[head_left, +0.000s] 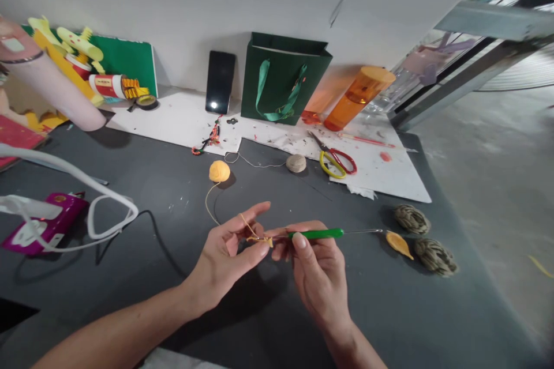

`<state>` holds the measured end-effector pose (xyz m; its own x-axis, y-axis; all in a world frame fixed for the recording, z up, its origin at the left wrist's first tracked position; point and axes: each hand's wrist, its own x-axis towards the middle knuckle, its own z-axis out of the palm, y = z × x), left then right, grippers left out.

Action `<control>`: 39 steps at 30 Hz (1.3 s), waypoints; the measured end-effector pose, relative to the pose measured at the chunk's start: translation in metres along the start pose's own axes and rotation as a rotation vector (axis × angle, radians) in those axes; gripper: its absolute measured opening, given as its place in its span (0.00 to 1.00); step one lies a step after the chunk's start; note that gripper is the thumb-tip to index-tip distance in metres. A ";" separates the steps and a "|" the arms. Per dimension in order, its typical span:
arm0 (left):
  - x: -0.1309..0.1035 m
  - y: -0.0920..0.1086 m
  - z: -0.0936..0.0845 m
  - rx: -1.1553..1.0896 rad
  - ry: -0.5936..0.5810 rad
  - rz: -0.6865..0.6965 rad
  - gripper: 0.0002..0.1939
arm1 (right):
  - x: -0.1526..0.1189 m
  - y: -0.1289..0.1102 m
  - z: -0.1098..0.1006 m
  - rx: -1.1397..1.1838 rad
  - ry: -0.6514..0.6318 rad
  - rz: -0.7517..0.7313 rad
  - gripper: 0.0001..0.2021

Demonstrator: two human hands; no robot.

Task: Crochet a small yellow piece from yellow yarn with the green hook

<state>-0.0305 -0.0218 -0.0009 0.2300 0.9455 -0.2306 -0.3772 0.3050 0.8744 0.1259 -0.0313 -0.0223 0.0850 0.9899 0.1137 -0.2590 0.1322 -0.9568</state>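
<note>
A small piece of yellow crochet [266, 241] is pinched in my left hand [231, 256], with yellow yarn looped over the raised index finger. My right hand [318, 268] is closed round the green handle of a crochet hook [322, 234]; its left end meets the crochet piece, and its other metal end points right. From a yellow yarn ball [219, 171] beyond my left hand, a strand runs down toward that hand. A beige yarn ball [296, 163] lies farther back. To the right rest a yellow leaf-shaped piece [399, 244] and two grey-green yarn bundles [412, 219].
Red-and-yellow scissors [337, 162] lie on a white board [389, 176]. Behind stand a phone [220, 82], a green gift bag [283, 81] and an orange bottle [359, 98]. A purple power strip [47, 223] with a white cable is at left; a person's arm [64, 89] reaches in at upper left.
</note>
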 end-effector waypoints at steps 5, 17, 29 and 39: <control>-0.001 -0.001 -0.002 0.021 -0.002 0.008 0.26 | 0.000 0.000 0.001 -0.014 0.025 0.004 0.09; 0.000 0.003 0.001 0.030 -0.009 -0.038 0.29 | 0.003 -0.006 0.005 0.053 0.045 0.012 0.09; 0.000 0.002 0.000 -0.038 -0.022 -0.012 0.22 | 0.003 -0.006 0.005 0.070 0.009 0.007 0.06; 0.000 0.002 0.000 -0.013 -0.011 0.014 0.23 | 0.002 -0.006 0.003 0.018 0.033 0.003 0.08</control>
<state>-0.0310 -0.0217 0.0012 0.2346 0.9483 -0.2139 -0.3919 0.2936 0.8719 0.1245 -0.0296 -0.0155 0.1160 0.9880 0.1019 -0.2766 0.1307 -0.9520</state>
